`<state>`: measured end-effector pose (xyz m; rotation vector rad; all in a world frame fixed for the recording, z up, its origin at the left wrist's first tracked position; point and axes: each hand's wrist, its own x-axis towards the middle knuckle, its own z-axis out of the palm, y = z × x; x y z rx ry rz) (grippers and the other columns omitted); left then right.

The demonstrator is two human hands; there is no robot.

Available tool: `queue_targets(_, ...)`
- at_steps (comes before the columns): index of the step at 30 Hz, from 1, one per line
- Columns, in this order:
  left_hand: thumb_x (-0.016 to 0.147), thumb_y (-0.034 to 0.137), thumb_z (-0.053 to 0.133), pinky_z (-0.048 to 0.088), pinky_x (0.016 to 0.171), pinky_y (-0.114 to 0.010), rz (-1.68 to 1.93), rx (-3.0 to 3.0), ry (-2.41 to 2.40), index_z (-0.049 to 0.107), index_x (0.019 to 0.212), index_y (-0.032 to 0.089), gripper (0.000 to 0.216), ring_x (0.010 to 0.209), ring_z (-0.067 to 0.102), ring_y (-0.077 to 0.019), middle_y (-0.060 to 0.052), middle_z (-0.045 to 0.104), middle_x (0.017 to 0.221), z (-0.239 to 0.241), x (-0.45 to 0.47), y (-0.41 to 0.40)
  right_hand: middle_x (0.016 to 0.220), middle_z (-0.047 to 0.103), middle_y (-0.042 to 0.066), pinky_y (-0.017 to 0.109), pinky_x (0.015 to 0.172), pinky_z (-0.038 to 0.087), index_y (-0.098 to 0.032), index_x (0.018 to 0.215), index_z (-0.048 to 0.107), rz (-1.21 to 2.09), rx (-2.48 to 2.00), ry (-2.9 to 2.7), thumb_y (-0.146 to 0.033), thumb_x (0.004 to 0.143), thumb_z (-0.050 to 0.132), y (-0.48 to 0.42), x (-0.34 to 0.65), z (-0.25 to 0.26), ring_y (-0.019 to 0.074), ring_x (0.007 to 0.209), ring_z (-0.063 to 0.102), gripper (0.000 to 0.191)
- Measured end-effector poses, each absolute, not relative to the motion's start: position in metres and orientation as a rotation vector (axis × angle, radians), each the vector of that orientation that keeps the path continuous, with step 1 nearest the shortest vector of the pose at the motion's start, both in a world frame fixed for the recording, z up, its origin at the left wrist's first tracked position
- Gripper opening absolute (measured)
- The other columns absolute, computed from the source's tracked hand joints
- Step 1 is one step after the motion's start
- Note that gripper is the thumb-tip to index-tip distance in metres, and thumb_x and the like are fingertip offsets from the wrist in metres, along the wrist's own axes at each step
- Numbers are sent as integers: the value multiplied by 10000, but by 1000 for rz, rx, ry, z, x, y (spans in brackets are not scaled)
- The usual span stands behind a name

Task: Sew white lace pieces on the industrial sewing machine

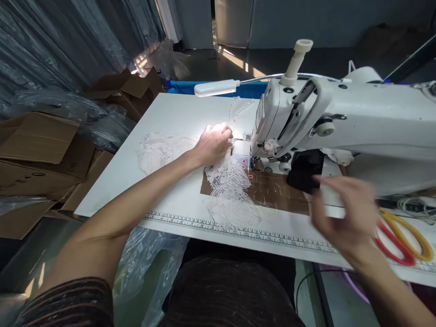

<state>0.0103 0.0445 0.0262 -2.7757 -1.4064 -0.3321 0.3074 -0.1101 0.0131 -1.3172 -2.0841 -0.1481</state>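
Note:
My left hand (215,141) is closed on white lace (231,177) beside the sewing machine's needle area, its fingers bent under the bright lamp light. Part of the lace spreads left of the hand, and part hangs toward the table's front edge over a brown strip (279,193). The white sewing machine (368,116) stands at the right, its presser foot (255,163) just right of the lace. My right hand (350,215) is smeared by motion over the table's right side, near a black piece (304,170) and scissors with red and yellow handles (413,231).
A white lamp (217,88) on a bendy metal neck reaches over the table (112,181). A printed ruler (245,234) runs along the front edge. Cardboard boxes (41,141) and clear plastic lie at the left. Coiled cable (417,206) rests behind the scissors.

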Motion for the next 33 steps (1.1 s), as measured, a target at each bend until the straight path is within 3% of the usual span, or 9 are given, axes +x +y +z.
queue_targets(5, 999, 252, 415, 392, 764, -366, -378, -2859, -1321, 632, 982, 142, 244, 809, 548, -191, -98, 654, 989, 22, 22, -6, 1153, 612, 128, 403, 810, 436, -215, 1317, 565, 3, -1101, -2504, -180, 912, 467, -95, 248, -12, 253, 1029, 555, 419)
queue_targets(9, 1006, 345, 410, 420, 785, -388, -263, -2942, -1258, 619, 1101, 131, 314, 907, 568, -234, -125, 641, 1122, 10, 32, -30, 1179, 593, 143, 415, 810, 395, -210, 1266, 609, -60, -1255, -2566, -187, 915, 464, -88, 240, -19, 273, 1040, 519, 380)
queue_targets(12, 1002, 305, 379, 426, 880, -433, -203, -2975, -1227, 574, 1202, 102, 345, 1059, 546, -277, -163, 570, 1266, 3, 38, -26, 1178, 586, 149, 411, 792, 380, -206, 1284, 593, -127, -1364, -2576, -218, 919, 463, -87, 241, -18, 279, 1017, 503, 388)
queue_targets(19, 988, 230, 332, 417, 928, -473, -288, -3076, -1059, 612, 1156, 145, 337, 997, 552, -253, -127, 604, 1078, 1, 39, 12, 1053, 596, 169, 390, 722, 372, -140, 1287, 564, -274, -1618, -2598, -132, 897, 432, -71, 222, -9, 265, 880, 509, 412)
queue_targets(26, 1008, 231, 322, 309, 1083, -522, -336, -3063, -1057, 576, 1208, 165, 330, 1107, 545, -247, -125, 554, 1286, -7, 39, 22, 952, 596, 169, 381, 659, 360, -140, 1210, 571, -574, -1730, -2553, -140, 923, 401, -71, 205, -11, 252, 791, 503, 334)
queue_targets(33, 1004, 255, 354, 288, 1108, -508, -391, -3068, -1020, 587, 1189, 175, 308, 1150, 543, -244, -118, 553, 1311, -14, 38, 28, 965, 601, 178, 375, 653, 367, -129, 1188, 569, -655, -1752, -2507, -133, 943, 372, -73, 198, -8, 260, 807, 522, 315)
